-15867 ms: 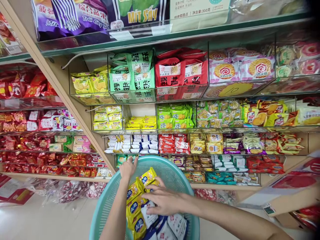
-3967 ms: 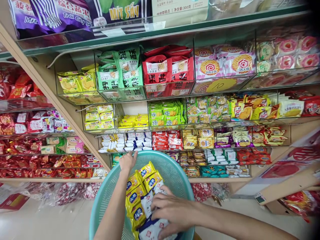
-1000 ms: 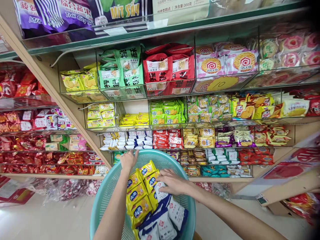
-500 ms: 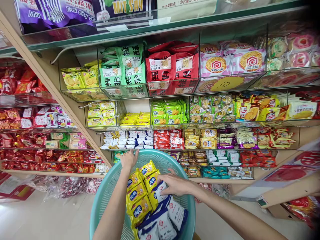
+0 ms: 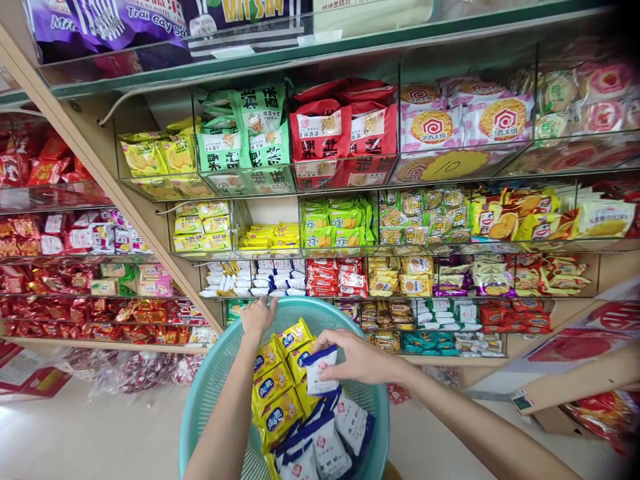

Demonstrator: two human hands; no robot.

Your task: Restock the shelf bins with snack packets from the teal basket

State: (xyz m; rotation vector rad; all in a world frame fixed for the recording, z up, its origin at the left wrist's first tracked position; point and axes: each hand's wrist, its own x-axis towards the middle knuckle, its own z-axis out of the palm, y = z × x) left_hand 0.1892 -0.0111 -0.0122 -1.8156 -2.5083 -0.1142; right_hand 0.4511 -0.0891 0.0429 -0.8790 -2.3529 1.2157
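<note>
A turquoise plastic basket (image 5: 206, 393) stands below the shelves. My left hand (image 5: 259, 317) is closed over its far rim. Inside lie yellow snack packets (image 5: 273, 387) in rows on the left and white-and-blue snack packets (image 5: 327, 445) towards the near right. Between the thumb and fingers of my right hand (image 5: 350, 357) is one white-and-blue packet (image 5: 321, 373), held tilted up above the others in the basket. Part of that packet is behind my fingers.
Glass-fronted shelf compartments hold wrapped snacks, among them white-and-blue packets (image 5: 280, 279), red packets (image 5: 323, 277) and flat yellow packets (image 5: 270, 236). A wooden divider (image 5: 107, 180) slants on the left. Bagged goods (image 5: 137, 373) lie on the floor beneath the shelves.
My right hand has lifted a white-and-blue packet up from the pile, turning its face towards me. My left hand stays at the rim.
</note>
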